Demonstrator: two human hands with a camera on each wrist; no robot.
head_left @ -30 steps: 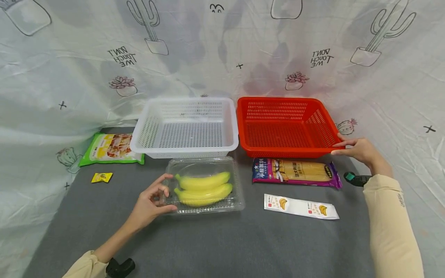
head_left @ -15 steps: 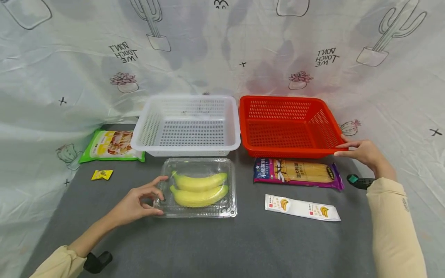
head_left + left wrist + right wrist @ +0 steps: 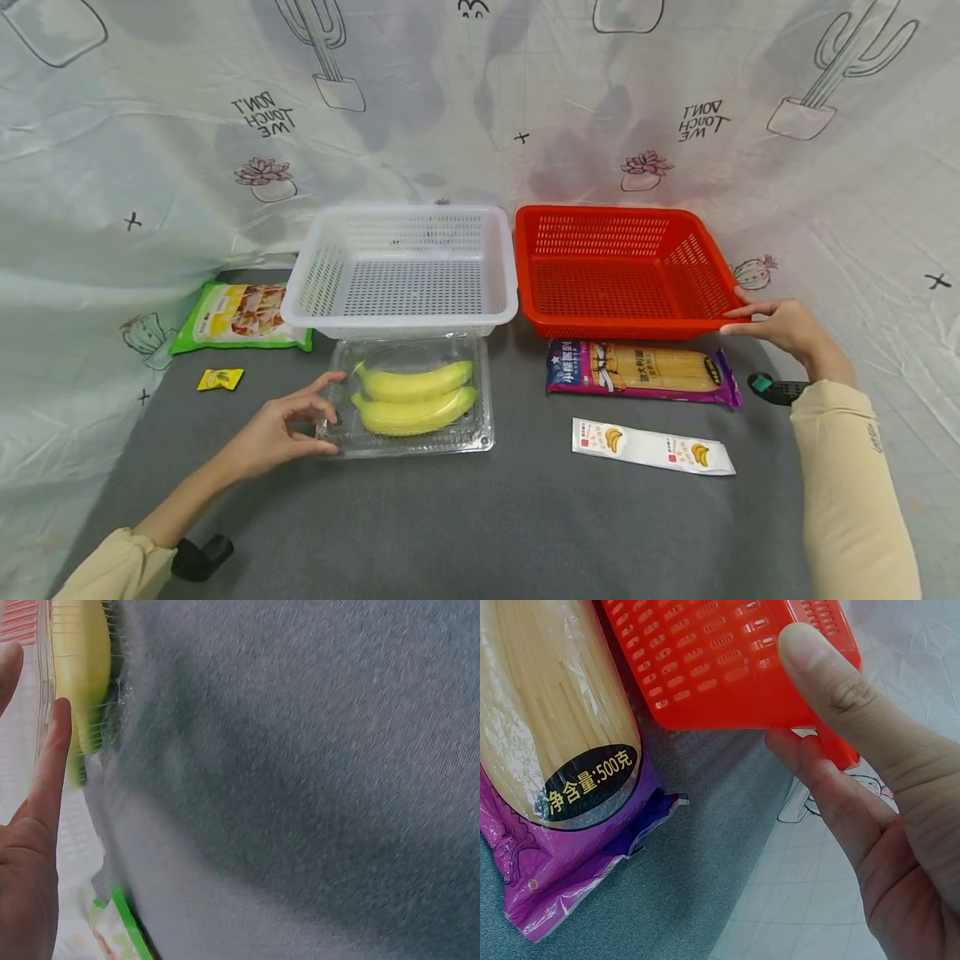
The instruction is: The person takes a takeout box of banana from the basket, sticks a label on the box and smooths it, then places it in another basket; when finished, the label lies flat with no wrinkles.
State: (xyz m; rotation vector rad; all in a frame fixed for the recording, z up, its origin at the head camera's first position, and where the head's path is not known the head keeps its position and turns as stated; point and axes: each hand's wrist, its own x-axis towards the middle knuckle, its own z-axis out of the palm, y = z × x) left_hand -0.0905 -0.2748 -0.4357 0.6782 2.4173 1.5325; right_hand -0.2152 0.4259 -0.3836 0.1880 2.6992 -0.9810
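Left hand pinches the clear banana box at its left edge, in front of the white basket. Right hand grips the red basket corner, steadying it.

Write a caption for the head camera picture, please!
Left hand pinches clear plastic banana box; right hand grips red plastic basket.

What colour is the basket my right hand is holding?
Red basket, gripped by the right hand; clearest in the head view.
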